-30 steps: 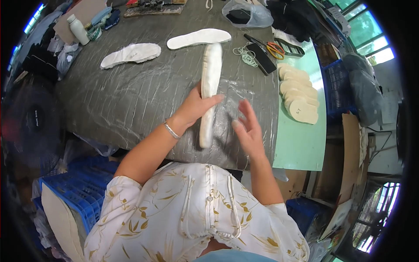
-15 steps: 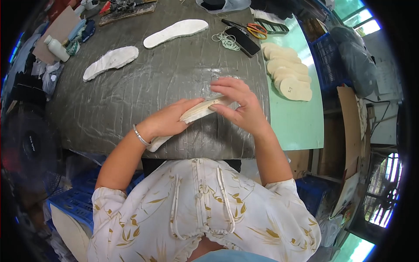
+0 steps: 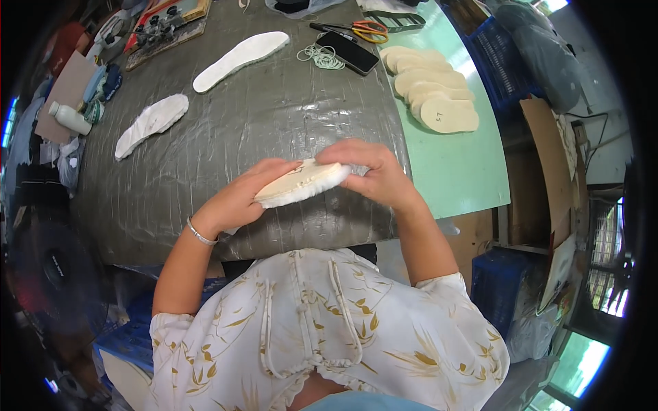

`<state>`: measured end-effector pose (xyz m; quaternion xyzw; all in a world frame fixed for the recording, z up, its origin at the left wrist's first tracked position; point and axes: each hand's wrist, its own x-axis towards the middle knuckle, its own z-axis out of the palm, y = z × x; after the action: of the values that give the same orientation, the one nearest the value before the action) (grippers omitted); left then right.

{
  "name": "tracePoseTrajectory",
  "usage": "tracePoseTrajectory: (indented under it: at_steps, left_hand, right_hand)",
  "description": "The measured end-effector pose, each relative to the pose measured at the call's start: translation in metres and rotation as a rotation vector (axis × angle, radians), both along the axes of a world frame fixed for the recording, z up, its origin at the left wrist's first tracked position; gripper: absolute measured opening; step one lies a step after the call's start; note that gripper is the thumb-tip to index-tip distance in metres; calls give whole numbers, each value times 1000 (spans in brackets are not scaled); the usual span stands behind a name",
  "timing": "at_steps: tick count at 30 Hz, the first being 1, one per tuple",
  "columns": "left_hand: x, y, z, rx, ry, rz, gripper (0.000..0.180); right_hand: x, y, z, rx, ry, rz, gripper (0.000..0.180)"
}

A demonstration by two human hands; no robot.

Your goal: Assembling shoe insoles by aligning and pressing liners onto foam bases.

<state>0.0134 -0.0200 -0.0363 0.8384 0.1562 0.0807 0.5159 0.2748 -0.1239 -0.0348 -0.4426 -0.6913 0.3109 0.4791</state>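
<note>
Between my hands is an insole (image 3: 299,186) with a flat cream face turned up and white fluffy pile along its near edge. My left hand (image 3: 240,195) is closed round its left end, the thumb hidden from view. At the other end my right hand (image 3: 370,168) grips it, fingers on the far edge and thumb at the near side. Farther off on the grey table lie two white insoles, a smooth-edged one (image 3: 241,61) and a more ragged one (image 3: 152,125).
On a green board (image 3: 452,178) at right lie several overlapping cream insoles (image 3: 449,115). Scissors with orange handles (image 3: 370,31), a dark phone (image 3: 348,53) and pale rubber bands (image 3: 321,57) lie at the back. A white bottle (image 3: 68,118) stands left; a fan (image 3: 55,264) is lower left.
The insole has turned from nearly edge-on so its cream face shows. My right hand's raised fingers have come down onto its end. The whole view has shifted slightly.
</note>
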Motion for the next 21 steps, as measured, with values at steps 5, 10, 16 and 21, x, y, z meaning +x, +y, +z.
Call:
tracePoseTrajectory:
  at_steps: [5,10,16,21]
  left_hand:
    - [4,0,0,86,-29,16,83]
    - [5,0,3,130,-5,14,78]
    - [-5,7,-5,-262,98,12,49]
    - [4,5,-19,-722,-17,215,47]
  right_hand:
    - [-3,-8,4,153,-146,-55,30]
    - [-3,-11,8,195,-133,-29,28]
    - [-21,-5,8,-91,369,-111,44]
    - [-27,26,-6,-353,578,-248,18]
